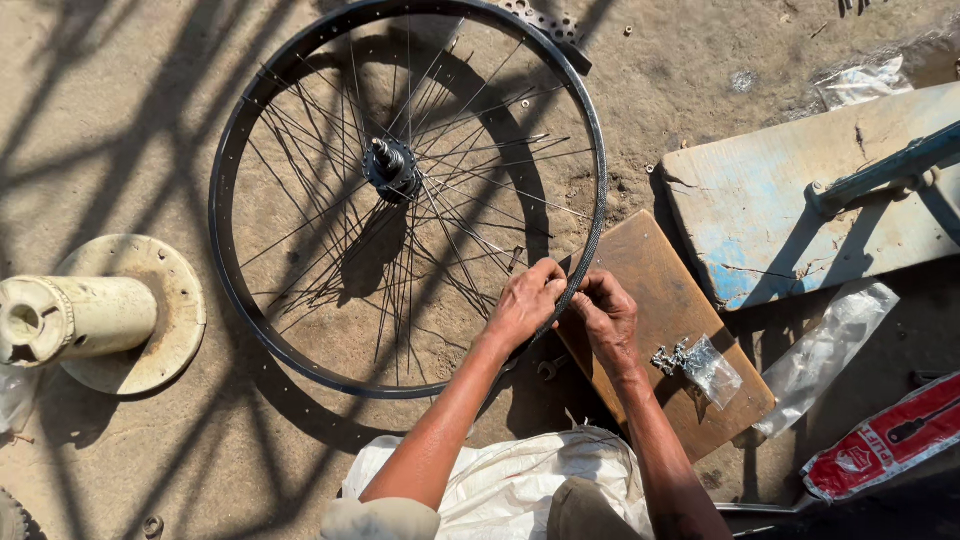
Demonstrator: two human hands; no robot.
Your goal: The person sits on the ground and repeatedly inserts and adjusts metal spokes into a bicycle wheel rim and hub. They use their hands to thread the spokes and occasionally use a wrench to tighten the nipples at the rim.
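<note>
Head view, wheel: a black bicycle rim (228, 150) is seen on the dirt floor (120, 120), with a hub (390, 168) near its middle; whether it lies flat or is propped cannot be told.
Head view, spokes: many thin spokes (300, 230) are already threaded through the hub; several hang loose and crossed, and not all appear seated at the rim.
Head view, left hand: the left hand (525, 305) is laid on the rim's lower right edge, its fingers pinched closed on something small at the rim, probably a spoke end; the thing itself is hidden.
Head view, right hand: the right hand (605, 312) is held just beside it at the same spot, fingers curled shut; what they grasp cannot be told.
Head view, supplies: a clear bag of small metal parts (700, 362) rests on a brown board (650, 270) near the right hand.
Progress: lacing is judged partly done; a large share of the rim's holes is judged to be left unfilled.
Surroundings: a cream flanged post (95, 312) is seen well apart on the left.
</note>
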